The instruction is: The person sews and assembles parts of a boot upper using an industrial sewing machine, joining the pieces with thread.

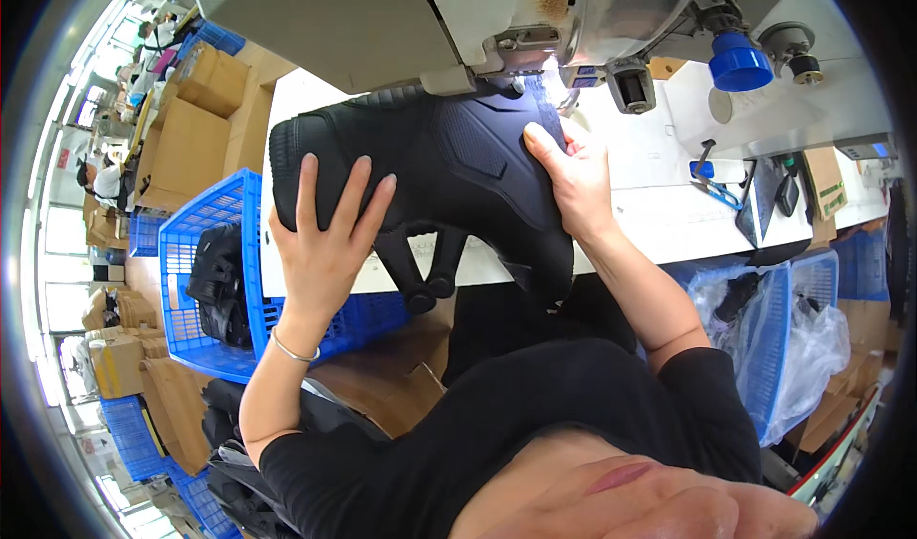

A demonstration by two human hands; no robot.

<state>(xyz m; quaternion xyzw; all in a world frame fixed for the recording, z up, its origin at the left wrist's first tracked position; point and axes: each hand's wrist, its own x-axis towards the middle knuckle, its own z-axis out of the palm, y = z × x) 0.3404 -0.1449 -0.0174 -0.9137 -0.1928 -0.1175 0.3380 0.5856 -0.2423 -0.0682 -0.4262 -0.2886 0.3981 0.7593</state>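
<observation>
A black moulded piece [411,157], kind unclear, has a ridged left end and a raised angular panel. It lies under the head of a grey sewing machine [449,13], its far right edge by the lit needle area. My left hand [330,219] rests flat on its left part, fingers spread. At the right edge, my right hand [578,176] grips the piece, thumb on top and fingers partly hidden behind. Two black strap-like parts [411,276] hang from the near side over the table edge.
The white worktable [650,224] runs under the machine; blue-handled snips [721,192] and dark tools lie at its right. A blue crate [210,281] with black pieces stands at left. Another blue crate [764,348] with clear plastic is at right. Cardboard boxes [186,147] and people are farther left.
</observation>
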